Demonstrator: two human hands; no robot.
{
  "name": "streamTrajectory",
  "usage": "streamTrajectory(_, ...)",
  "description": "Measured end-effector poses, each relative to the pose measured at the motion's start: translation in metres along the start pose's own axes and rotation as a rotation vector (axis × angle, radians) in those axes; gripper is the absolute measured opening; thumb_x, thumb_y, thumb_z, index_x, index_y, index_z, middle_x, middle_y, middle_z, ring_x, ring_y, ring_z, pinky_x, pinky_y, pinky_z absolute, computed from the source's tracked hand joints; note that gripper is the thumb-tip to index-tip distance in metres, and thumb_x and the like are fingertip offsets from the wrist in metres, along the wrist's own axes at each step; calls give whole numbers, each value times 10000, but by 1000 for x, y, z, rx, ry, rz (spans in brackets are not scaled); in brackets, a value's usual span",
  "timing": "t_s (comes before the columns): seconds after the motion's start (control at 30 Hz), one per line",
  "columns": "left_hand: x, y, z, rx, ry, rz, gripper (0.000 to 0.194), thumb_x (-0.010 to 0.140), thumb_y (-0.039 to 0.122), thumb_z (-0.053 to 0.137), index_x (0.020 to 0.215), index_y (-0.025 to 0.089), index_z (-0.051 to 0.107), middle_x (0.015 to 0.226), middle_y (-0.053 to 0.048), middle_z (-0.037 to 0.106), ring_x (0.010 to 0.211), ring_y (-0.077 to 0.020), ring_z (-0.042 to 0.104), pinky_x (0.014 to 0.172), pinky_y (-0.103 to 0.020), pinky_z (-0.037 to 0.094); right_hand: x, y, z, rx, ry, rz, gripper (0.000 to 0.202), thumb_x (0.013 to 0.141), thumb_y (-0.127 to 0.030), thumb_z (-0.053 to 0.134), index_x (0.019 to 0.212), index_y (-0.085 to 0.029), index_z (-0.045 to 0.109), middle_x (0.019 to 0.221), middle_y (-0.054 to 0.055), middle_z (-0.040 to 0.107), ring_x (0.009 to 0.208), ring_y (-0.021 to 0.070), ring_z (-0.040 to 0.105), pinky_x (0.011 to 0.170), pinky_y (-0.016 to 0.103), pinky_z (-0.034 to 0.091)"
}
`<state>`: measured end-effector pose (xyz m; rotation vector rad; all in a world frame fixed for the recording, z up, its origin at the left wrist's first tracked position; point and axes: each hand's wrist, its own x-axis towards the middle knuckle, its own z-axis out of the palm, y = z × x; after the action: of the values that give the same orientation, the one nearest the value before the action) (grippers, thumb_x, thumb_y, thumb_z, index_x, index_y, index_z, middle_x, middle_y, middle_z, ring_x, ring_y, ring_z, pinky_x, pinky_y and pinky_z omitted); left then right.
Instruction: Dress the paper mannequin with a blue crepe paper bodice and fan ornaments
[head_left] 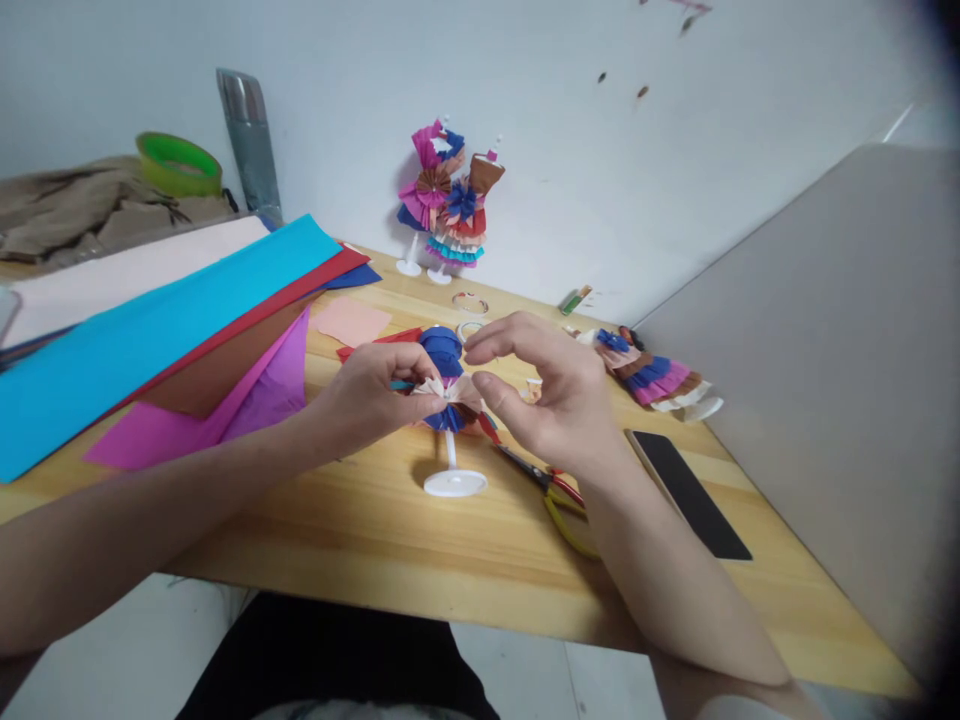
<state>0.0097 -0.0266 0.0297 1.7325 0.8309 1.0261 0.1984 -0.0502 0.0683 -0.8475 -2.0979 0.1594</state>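
Observation:
A small dress form with a white round base [455, 484] stands upright on the wooden table, dressed in blue crepe paper [441, 348]. At its waist sits a pleated cream paper bow [442, 392]. My left hand [386, 390] pinches the bow's left side between thumb and fingers. On the other side, my right hand [551, 385] hovers close to the form, thumb and fingers apart with nothing between them. Beneath my right wrist lie scissors [566, 515] with yellow and red handles, partly covered by the arm.
Crepe paper sheets, a blue one [172, 325] on top, spread over the left side. Two dressed forms [435, 190] stand at the wall; another dressed form [660, 375] lies at right near a black phone [694, 495]. Behind the sheets are green tape [178, 165] and a bottle [251, 140].

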Motion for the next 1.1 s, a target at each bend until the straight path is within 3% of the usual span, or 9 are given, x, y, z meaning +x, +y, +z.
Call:
streamTrajectory(0.1, 0, 1, -1, 26, 4, 15, 105, 678, 241, 674, 664, 178, 591, 732, -30, 708, 696, -160, 631, 657, -277, 500, 0, -2, -1, -19, -80, -78, 111, 831, -115, 583, 810, -194, 657, 933, 76, 693, 897, 205, 677, 808, 368, 529)
streamTrajectory(0.23, -2, 3, -2, 100, 10, 45, 87, 699, 232, 652, 664, 183, 590, 743, -35, 713, 707, -170, 631, 680, -296, 496, -1, 0, 2, -36, -159, -56, 124, 840, -120, 575, 837, -187, 680, 1002, 101, 691, 954, 213, 674, 836, 381, 533)
streamTrajectory(0.47, -7, 0, 1, 208, 65, 194, 69, 760, 209, 649, 696, 184, 644, 731, -24, 718, 685, -166, 636, 651, -284, 473, 2, 8, 4, 225, -248, 132, 111, 850, -205, 606, 774, -181, 683, 941, 79, 713, 888, 201, 662, 830, 367, 510)
streamTrajectory(0.6, -10, 2, 0, 290, 90, 248, 56, 765, 163, 642, 740, 203, 674, 761, -27, 722, 717, -174, 645, 669, -282, 483, 3, 11, 3, 362, -307, 293, 331, 917, -396, 560, 696, -171, 659, 847, 65, 691, 831, 194, 644, 773, 334, 494)
streamTrajectory(0.7, -12, 5, -1, 369, 120, 267, 136, 773, 116, 591, 746, 221, 672, 774, -26, 723, 757, -181, 652, 697, -286, 485, 2, 11, 4, 384, -316, 410, 490, 905, -598, 526, 670, -187, 652, 723, 42, 635, 816, 203, 628, 731, 320, 495)
streamTrajectory(0.8, -12, 9, -1, 393, 137, 259, 142, 785, 123, 591, 805, 225, 687, 819, -18, 736, 798, -173, 659, 735, -277, 484, 1, 13, 6, 470, -306, 465, 553, 852, -699, 531, 629, -203, 633, 632, 22, 584, 742, 192, 609, 670, 306, 492)
streamTrajectory(0.9, -11, 8, 0, 347, 150, 234, 173, 797, 155, 613, 916, 225, 717, 905, -26, 753, 826, -169, 658, 758, -277, 478, 1, 19, 8, 537, -279, 482, 566, 835, -728, 525, 653, -207, 654, 619, 13, 592, 668, 171, 590, 641, 300, 484)
streamTrajectory(1.1, -3, 0, -4, 188, 149, 123, 103, 765, 193, 652, 811, 186, 744, 750, -24, 718, 698, -162, 615, 667, -280, 452, 5, 20, 5, 440, -202, 502, 518, 816, -683, 589, 747, -175, 662, 715, 26, 631, 712, 171, 591, 673, 298, 465)
